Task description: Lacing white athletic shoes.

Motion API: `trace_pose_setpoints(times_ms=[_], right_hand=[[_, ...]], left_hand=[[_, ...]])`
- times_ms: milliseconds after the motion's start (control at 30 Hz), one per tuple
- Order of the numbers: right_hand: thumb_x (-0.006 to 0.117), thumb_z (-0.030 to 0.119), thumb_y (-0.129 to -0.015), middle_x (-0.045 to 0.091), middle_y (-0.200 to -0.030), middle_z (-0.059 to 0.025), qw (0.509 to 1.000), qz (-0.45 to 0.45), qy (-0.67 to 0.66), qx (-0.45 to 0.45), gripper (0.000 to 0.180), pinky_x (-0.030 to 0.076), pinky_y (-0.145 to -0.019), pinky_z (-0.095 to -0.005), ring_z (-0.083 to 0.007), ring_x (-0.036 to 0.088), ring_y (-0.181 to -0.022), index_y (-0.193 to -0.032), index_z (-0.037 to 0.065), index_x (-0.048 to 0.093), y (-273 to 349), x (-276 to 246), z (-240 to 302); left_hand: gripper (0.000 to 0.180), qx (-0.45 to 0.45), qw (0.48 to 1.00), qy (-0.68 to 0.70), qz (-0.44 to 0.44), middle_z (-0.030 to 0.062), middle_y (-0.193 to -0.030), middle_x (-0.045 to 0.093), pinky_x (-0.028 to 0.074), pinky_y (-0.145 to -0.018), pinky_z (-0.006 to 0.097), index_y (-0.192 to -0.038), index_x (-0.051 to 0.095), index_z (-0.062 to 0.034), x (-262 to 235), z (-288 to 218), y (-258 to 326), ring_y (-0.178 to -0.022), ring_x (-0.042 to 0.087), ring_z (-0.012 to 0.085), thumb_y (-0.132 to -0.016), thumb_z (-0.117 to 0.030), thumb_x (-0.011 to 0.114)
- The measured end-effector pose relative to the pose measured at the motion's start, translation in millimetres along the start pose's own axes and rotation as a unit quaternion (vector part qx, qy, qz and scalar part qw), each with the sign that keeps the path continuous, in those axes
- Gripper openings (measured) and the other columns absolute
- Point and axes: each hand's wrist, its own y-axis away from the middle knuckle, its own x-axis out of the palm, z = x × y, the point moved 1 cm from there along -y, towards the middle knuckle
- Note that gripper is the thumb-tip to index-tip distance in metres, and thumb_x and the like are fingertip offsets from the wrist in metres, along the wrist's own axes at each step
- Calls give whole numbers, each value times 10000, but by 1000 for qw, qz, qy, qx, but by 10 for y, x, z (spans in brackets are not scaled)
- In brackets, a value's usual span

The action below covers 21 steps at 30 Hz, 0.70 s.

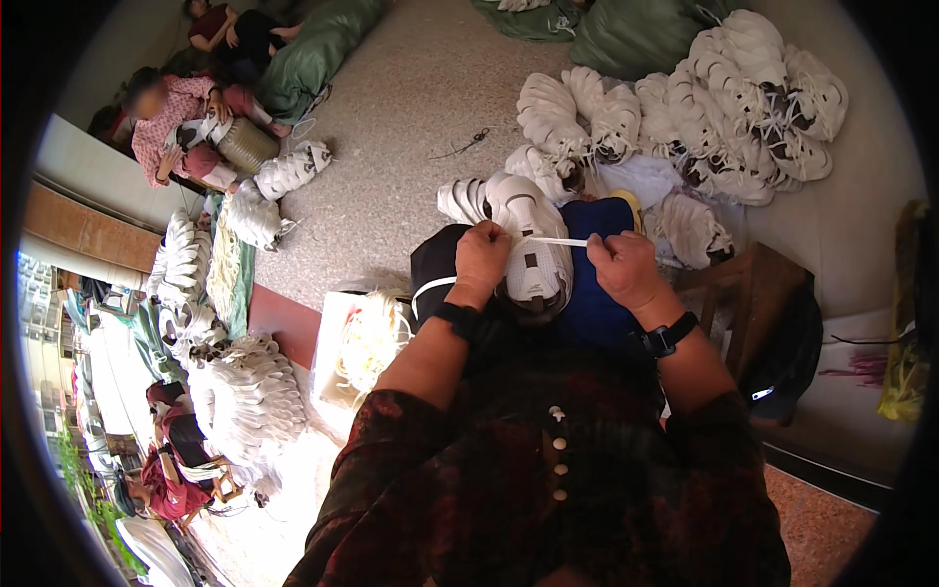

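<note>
A white sneaker (533,249) rests on my lap over a blue cloth (599,284). My left hand (481,256) grips the shoe's left side near its tongue. My right hand (624,266) pinches a flat white shoelace (558,241) and holds it taut, stretched sideways from the shoe. Each wrist carries a black band. A second white sneaker (468,201) lies just beyond the one I hold.
Several white sneakers are heaped at the far right (743,108) and in rows at the left (245,391). A bundle of white laces (370,338) sits in a box by my left knee. Scissors (474,140) lie on the floor. Another person (176,122) sits at the far left.
</note>
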Motion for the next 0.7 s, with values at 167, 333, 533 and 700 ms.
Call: trace_pose_setpoints(times_ms=[167,333,533,700], right_hand=[[579,25,-682,395,-507,-22,996,77,-15,-48,127,367,-413,-293,-170,446,-429,-805,54,582,178,-62,16],[596,19,-687,453,-563,-58,985,171,17,-5,241,399,-454,-354,-238,488,-488,-923,66,584,306,-11,-76],[625,22,-685,521,-786,-130,951,256,-57,163,394,445,-637,-406,-327,533,-757,-1069,51,538,109,38,102],[608,6,-677,537,-896,-156,932,277,-140,188,403,441,-743,-404,-343,511,-883,-1068,22,508,20,373,267]], left_hand=[[148,49,999,-2,-7,161,-714,618,477,-642,393,-760,583,-17,-37,-53,97,-704,610,322,-758,-163,566],[158,100,994,19,46,154,-734,596,467,-650,392,-753,571,-10,-184,-157,234,-726,584,331,-767,-164,601],[119,152,986,-1,73,138,-728,604,473,-628,382,-721,590,-35,-268,-198,310,-715,592,317,-745,-146,627],[85,167,983,2,75,120,-730,611,481,-629,379,-715,602,-58,-285,-273,332,-714,597,306,-728,-136,635]])
